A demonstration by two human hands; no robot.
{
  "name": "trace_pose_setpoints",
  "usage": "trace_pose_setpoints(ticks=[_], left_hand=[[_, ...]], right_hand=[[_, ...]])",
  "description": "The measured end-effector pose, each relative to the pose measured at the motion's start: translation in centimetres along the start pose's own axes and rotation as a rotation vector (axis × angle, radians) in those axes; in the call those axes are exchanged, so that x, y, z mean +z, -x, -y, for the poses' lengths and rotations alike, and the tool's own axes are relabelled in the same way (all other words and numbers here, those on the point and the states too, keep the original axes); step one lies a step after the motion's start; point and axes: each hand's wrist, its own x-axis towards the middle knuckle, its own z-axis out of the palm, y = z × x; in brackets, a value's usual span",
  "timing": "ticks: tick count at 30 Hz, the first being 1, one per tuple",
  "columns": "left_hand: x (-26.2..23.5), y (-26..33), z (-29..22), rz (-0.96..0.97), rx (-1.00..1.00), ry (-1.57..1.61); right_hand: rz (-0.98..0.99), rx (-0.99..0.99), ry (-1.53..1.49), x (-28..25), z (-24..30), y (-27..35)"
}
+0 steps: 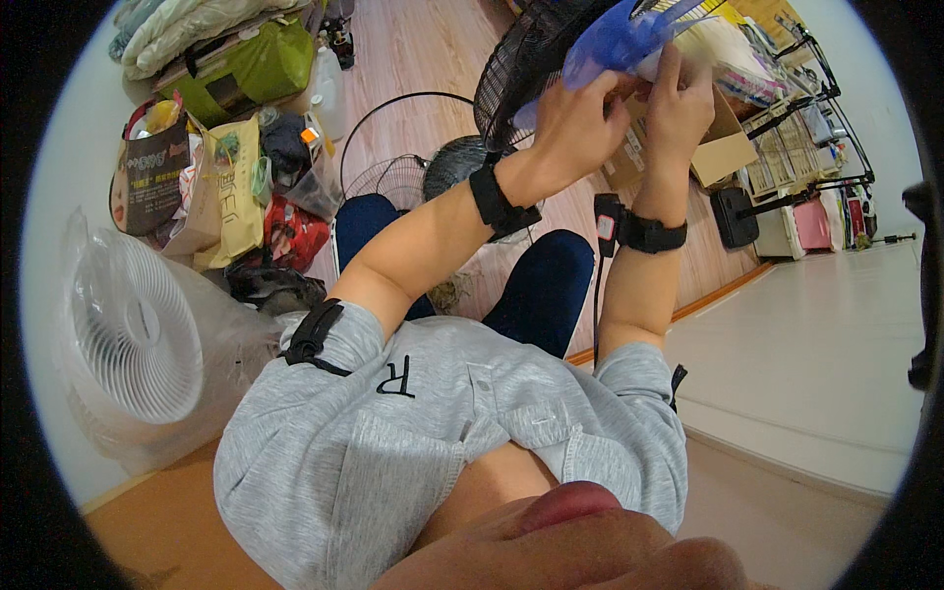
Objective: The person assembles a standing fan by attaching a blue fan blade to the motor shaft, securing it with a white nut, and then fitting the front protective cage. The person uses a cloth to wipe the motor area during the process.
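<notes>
Upright before me at the top stands a fan with a black wire grille (506, 74) and a translucent blue fan blade (612, 41). My left hand (580, 123) is closed at the blade's lower edge, its fingers bent around it near the middle of the fan. Beside it, my right hand (680, 110) is raised with fingers pinched together, close to the fan's centre. A pale, blurred patch lies at those fingertips, and what they hold cannot be made out. Both wrists wear black straps.
Between my knees and the fan, a round wire grille (388, 180) lies on the wood floor. A cardboard box (723, 147) stands behind my right hand, near a black metal rack (836, 108). Bags (236, 177) crowd the left; a plastic-wrapped white fan (138, 329) stands nearer.
</notes>
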Motion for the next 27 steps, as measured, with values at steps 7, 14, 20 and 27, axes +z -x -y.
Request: trace_pose_setpoints(ticks=[7, 14, 20, 27], left_hand=[[-0.4, 0.2, -0.3, -0.002, -0.006, -0.02], [-0.8, -0.1, -0.2, 0.012, -0.014, 0.001], [-1.1, -0.2, -0.1, 0.011, -0.014, -0.002], [-1.0, -0.1, -0.2, -0.013, 0.024, -0.002]], right_hand=[[0.165, 0.024, -0.253, -1.3, -1.1, 1.2], [0.236, 0.051, -0.196, -1.5, -1.5, 0.5], [0.309, 0.135, -0.212, -0.7, -2.1, -0.4], [0.348, 0.316, -0.358, -0.1, -2.4, -0.8]])
